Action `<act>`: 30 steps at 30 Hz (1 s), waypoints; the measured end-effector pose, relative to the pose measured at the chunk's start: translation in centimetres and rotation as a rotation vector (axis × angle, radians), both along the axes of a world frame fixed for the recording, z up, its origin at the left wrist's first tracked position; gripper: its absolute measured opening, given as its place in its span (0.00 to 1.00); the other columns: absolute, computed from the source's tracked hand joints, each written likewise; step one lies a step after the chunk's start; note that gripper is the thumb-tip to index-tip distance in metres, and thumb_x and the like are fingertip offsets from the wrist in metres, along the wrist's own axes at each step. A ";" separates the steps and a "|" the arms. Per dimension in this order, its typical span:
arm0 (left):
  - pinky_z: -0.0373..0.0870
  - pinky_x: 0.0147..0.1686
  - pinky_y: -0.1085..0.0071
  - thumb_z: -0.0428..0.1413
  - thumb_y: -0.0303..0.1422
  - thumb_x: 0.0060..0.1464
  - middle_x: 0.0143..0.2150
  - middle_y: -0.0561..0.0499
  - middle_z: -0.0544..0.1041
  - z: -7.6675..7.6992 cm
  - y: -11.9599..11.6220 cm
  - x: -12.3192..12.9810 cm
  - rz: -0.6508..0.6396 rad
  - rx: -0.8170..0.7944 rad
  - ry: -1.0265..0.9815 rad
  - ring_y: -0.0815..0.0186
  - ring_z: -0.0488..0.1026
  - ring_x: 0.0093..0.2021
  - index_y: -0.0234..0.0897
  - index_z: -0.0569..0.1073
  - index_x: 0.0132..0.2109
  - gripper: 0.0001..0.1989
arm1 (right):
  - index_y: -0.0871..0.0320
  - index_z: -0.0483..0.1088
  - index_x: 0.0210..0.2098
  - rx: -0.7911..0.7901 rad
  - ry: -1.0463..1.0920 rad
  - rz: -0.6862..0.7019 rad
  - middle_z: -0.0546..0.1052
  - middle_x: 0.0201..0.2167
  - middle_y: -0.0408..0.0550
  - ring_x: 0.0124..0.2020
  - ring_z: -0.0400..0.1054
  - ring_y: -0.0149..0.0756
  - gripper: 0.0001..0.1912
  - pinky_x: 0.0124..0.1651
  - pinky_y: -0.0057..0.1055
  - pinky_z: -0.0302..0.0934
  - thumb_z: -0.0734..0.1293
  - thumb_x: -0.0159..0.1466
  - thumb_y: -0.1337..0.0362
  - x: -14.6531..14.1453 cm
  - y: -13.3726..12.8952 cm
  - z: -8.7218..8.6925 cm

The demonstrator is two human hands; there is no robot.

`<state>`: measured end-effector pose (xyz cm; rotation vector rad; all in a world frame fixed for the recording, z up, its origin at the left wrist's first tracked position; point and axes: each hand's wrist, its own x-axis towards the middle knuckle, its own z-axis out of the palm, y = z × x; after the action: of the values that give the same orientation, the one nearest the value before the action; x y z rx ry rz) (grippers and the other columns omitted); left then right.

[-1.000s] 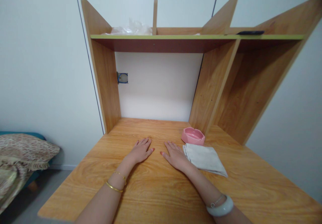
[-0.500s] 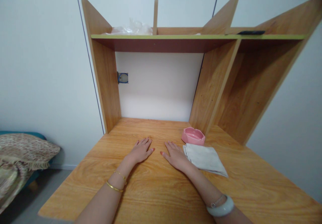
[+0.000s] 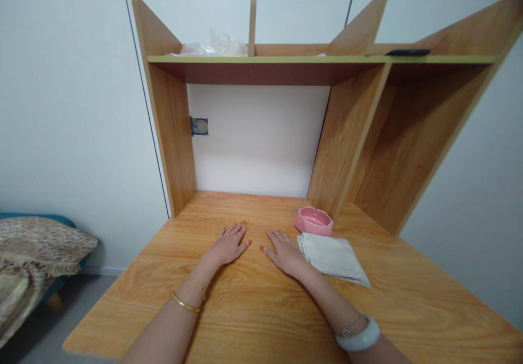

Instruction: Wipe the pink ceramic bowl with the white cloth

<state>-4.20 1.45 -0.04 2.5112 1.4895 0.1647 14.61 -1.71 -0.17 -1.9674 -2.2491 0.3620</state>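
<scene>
My left hand [image 3: 227,245] lies flat, palm down, on the wooden desk [image 3: 253,304], with its fingers stretched out and nothing in it. To its right, my right hand [image 3: 285,252] rests the same way, fingers extended and holding nothing. Close beside my right hand is a folded light grey cloth [image 3: 335,259]; the hand's outer edge comes up to the cloth's left side. Behind the cloth sits a pink angular ashtray [image 3: 314,221] with a notched rim, and its inside looks bare.
A wooden shelf unit [image 3: 261,60] rises at the back of the desk, its upright panel [image 3: 347,135] standing behind the ashtray. A crumpled clear plastic bag [image 3: 216,45] and a dark flat object [image 3: 407,52] lie on the shelf. A patterned fringed blanket [image 3: 41,244] is at the left.
</scene>
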 end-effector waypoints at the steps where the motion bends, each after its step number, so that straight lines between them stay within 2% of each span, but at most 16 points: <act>1: 0.39 0.59 0.57 0.33 0.49 0.57 0.65 0.43 0.46 0.0 0.0 0.0 -0.001 0.002 -0.002 0.60 0.41 0.64 0.33 0.48 0.63 0.33 | 0.66 0.46 0.62 0.000 0.000 0.002 0.48 0.63 0.56 0.64 0.37 0.44 0.34 0.61 0.39 0.35 0.50 0.62 0.50 0.0 0.0 0.0; 30: 0.39 0.59 0.56 0.32 0.49 0.57 0.65 0.43 0.46 0.0 0.0 0.0 -0.008 -0.002 -0.002 0.59 0.40 0.64 0.33 0.47 0.63 0.33 | 0.64 0.46 0.62 -0.005 0.011 -0.009 0.48 0.63 0.55 0.64 0.37 0.43 0.34 0.61 0.39 0.35 0.50 0.62 0.50 -0.1 -0.2 0.2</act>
<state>-4.24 1.49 -0.09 2.5137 1.4782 0.1641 14.53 -1.88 0.00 -1.9725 -2.2340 0.3765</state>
